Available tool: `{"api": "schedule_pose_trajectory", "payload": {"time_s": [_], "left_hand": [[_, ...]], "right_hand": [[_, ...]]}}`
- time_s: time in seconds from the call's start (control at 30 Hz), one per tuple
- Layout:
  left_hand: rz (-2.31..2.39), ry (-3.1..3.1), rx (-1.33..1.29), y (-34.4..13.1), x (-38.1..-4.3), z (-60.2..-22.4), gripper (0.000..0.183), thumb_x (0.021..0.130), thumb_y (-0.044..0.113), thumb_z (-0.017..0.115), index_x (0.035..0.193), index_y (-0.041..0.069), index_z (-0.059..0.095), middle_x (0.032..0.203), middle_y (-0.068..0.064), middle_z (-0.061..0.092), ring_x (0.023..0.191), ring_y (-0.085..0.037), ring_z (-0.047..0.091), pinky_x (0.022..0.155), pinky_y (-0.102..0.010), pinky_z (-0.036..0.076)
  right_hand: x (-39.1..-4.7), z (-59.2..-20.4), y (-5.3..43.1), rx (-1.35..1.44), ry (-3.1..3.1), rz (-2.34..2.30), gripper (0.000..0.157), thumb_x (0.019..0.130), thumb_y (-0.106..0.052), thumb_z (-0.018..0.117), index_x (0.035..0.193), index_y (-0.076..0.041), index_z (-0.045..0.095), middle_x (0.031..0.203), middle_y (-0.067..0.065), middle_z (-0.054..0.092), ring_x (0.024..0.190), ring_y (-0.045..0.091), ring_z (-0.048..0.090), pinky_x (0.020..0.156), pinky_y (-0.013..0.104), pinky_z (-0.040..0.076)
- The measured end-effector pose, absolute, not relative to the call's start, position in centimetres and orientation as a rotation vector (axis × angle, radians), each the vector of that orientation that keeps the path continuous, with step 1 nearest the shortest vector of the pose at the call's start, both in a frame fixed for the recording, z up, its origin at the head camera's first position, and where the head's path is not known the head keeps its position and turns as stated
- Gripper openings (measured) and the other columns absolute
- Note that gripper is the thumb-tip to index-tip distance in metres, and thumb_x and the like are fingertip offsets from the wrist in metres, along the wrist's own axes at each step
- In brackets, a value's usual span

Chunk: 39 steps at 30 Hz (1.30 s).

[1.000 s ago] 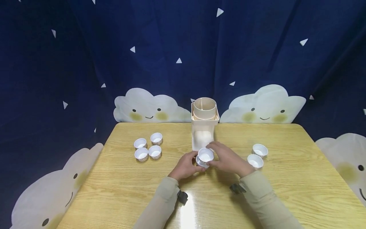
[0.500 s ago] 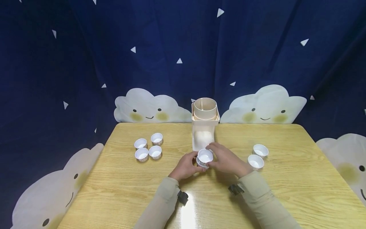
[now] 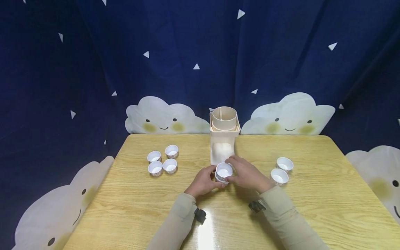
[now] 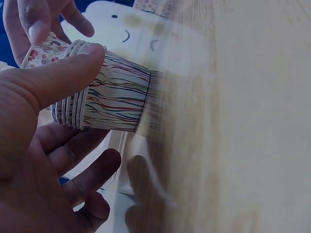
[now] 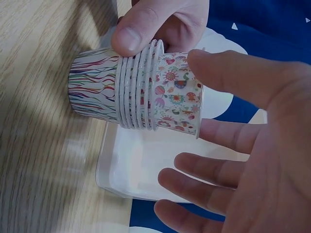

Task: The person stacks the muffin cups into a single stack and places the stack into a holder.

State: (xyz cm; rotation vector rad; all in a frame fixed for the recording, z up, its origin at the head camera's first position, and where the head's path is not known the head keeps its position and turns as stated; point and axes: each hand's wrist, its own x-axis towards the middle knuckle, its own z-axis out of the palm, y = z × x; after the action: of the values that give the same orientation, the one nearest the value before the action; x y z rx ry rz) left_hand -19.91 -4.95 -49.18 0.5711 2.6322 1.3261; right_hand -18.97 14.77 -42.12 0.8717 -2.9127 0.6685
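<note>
A nested stack of small paper cups (image 4: pixel 119 97) stands on the table at the middle, the lowest one printed with coloured wavy lines. My left hand (image 3: pixel 202 181) grips this stack around its rims, thumb on the near side. At its top sits a paper cup with a flower print (image 5: pixel 177 94), its lower part inside the stack and its upper part standing out. My right hand (image 3: pixel 248 176) pinches that cup near its rim between thumb and index finger. The other right fingers (image 5: pixel 204 189) are spread beside it in the right wrist view.
Just behind the stack stands a cream-coloured plastic holder (image 3: pixel 222 139) with a round tube on top. Several paper cups (image 3: pixel 155 168) are grouped at the left. Two more paper cups (image 3: pixel 279 176) stand at the right. A blue curtain (image 3: pixel 193 45) hangs behind the wooden table (image 3: pixel 134 215).
The flower-print cup in my right hand has shifted slightly left and down into the stack. My left hand has stayed in place around the stack.
</note>
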Motion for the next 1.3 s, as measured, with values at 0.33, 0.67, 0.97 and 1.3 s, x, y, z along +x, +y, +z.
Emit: {"api": "schedule_pose_trajectory", "payload": {"time_s": [0.33, 0.67, 0.97, 1.3], "left_hand": [[1.333, 2.619, 0.572, -4.9, -19.9, -48.9, 0.062, 0.073, 0.03, 0.088, 0.129, 0.019, 0.063, 0.106, 0.005, 0.068, 0.087, -0.01, 0.053, 0.077, -0.024, 0.043], [1.33, 2.617, 0.577, -4.9, -20.0, -48.9, 0.061, 0.074, 0.028, 0.087, 0.13, 0.022, 0.063, 0.102, 0.004, 0.067, 0.084, -0.01, 0.053, 0.073, -0.022, 0.042], [1.347, 2.611, 0.607, -4.9, -20.0, -49.0, 0.062, 0.074, 0.027, 0.088, 0.13, 0.02, 0.063, 0.105, 0.002, 0.069, 0.086, -0.01, 0.055, 0.077, -0.024, 0.044], [1.33, 2.634, 0.642, -4.9, -20.0, -48.9, 0.062, 0.073, 0.024, 0.088, 0.129, 0.018, 0.063, 0.109, 0.001, 0.07, 0.089, -0.011, 0.056, 0.079, -0.024, 0.044]], "right_hand": [[-19.0, -42.3, 14.8, 0.87, -2.92, 0.67, 0.049, 0.076, -0.019, 0.081, 0.117, -0.001, 0.063, 0.121, 0.016, 0.062, 0.106, 0.03, 0.061, 0.092, 0.047, 0.052], [-19.1, -42.2, 15.1, 0.844, -2.966, 0.672, 0.066, 0.077, -0.023, 0.081, 0.133, 0.002, 0.055, 0.137, 0.024, 0.055, 0.124, 0.041, 0.056, 0.105, 0.054, 0.046], [-18.7, -41.8, 15.6, 0.819, -2.999, 0.654, 0.065, 0.081, -0.023, 0.078, 0.134, 0.004, 0.053, 0.141, 0.027, 0.052, 0.128, 0.043, 0.053, 0.108, 0.055, 0.043], [-18.6, -41.7, 16.2, 0.822, -2.991, 0.651, 0.061, 0.083, -0.022, 0.076, 0.133, 0.005, 0.054, 0.14, 0.029, 0.052, 0.128, 0.044, 0.053, 0.108, 0.056, 0.043]]}}
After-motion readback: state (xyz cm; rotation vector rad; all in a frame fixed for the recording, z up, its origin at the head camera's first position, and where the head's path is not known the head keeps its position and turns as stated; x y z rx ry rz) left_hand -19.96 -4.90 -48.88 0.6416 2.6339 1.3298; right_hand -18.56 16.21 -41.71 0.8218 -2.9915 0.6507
